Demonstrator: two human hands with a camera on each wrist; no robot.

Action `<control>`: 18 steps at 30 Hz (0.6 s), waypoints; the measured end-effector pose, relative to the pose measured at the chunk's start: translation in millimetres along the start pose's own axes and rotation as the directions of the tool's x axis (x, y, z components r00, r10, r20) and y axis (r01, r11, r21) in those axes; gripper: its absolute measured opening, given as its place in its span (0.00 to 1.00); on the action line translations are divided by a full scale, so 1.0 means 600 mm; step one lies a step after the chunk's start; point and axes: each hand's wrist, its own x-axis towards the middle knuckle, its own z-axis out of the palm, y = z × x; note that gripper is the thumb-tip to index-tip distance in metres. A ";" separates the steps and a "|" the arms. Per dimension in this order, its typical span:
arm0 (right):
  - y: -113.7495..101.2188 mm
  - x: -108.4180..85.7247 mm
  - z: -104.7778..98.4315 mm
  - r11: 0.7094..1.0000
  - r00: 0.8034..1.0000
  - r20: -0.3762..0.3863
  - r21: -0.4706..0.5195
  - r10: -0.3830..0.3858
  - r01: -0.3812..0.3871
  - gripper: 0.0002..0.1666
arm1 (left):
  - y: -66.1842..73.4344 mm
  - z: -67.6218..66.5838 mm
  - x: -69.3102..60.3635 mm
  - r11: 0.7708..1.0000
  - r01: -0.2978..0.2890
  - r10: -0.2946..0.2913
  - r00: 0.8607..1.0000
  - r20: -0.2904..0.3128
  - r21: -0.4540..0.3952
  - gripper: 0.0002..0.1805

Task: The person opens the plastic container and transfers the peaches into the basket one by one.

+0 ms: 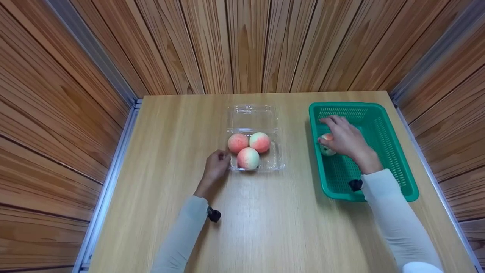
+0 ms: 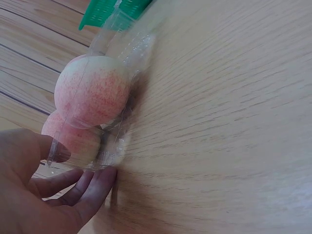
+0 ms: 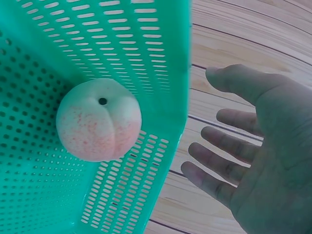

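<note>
A clear plastic clamshell container (image 1: 273, 156) lies on the table with its lid folded back, away from me. Three pink and pale-yellow peaches (image 1: 248, 158) sit in its tray. My left hand (image 1: 216, 165) holds the tray's left edge, thumb at the rim and fingers against the outer side in the left wrist view. Over the green basket (image 1: 411, 189) on the right is my right hand (image 1: 346, 138), empty, fingers spread and loosely bent. Below it, one more peach (image 3: 99, 119) rests in the basket by the wall, apart from the fingers in the right wrist view.
The slotted basket has raised walls all round and stands near the table's right edge. Wooden panel walls (image 1: 248, 49) enclose the table (image 1: 265, 227) at the back and both sides, with metal rails along the side edges.
</note>
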 end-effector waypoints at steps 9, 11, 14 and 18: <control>-0.023 0.006 0.000 0.999 0.999 -0.034 -0.038 -0.032 0.030 0.39 | 0.000 -0.002 -0.003 0.999 -0.032 0.032 0.999 -0.012 -0.006 0.10; -0.028 0.008 0.000 0.998 0.999 -0.038 -0.044 -0.038 0.036 0.39 | 0.000 -0.001 -0.002 0.999 -0.042 0.042 0.999 -0.019 -0.012 0.10; -0.036 0.011 0.001 0.997 0.998 -0.039 -0.058 -0.044 0.041 0.39 | 0.000 0.000 -0.001 1.000 -0.025 0.025 1.000 -0.017 -0.013 0.10; -0.046 0.015 0.003 0.996 0.998 -0.036 -0.072 -0.049 0.046 0.39 | 0.001 0.002 0.000 1.000 0.003 -0.003 1.000 -0.012 -0.005 0.12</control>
